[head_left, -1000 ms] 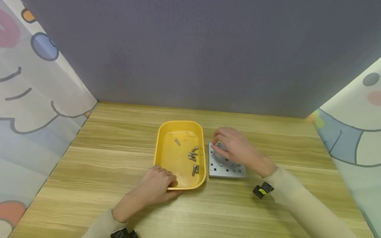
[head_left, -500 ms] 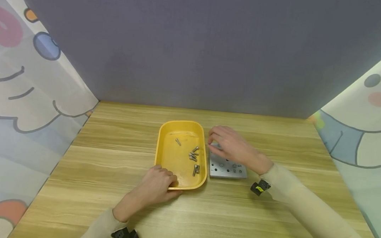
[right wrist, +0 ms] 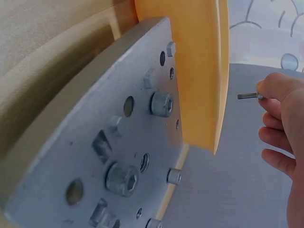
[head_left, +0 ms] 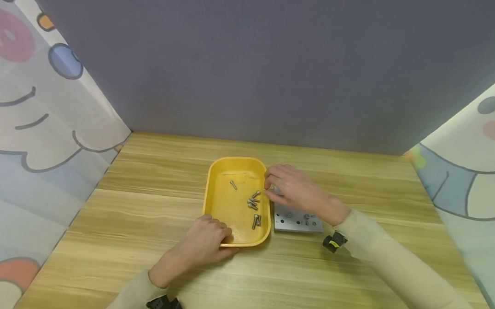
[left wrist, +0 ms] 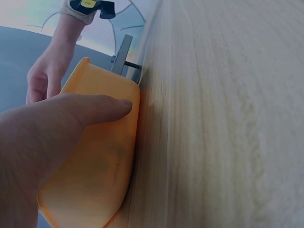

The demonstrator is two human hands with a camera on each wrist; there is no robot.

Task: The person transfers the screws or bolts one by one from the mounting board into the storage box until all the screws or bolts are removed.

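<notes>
My left hand [head_left: 202, 240] grips the near-left rim of a yellow plastic tray [head_left: 226, 213], fingers over the edge inside and thumb along the outer wall, as the left wrist view shows. Between thumb and index finger, my right hand [head_left: 289, 188] pinches a small metal bolt [right wrist: 247, 96], its threaded end pointing away from the fingertips. That hand is at the tray's right rim, over the far-left part of a grey metal plate [head_left: 296, 223]. Several loose bolts [head_left: 252, 203] lie in the tray.
The plate stands close beside the tray's right wall. It has holes and several socket-head bolts [right wrist: 122, 179] seated in it. A wooden table [head_left: 155, 182] carries everything, with a dark grey panel [head_left: 267, 72] behind and cartoon-printed curtains [head_left: 64, 160] at the sides.
My right hand has moved left from over the plate to the tray's right rim, uncovering less of the plate's far-left corner. The left hand keeps its grip on the tray.
</notes>
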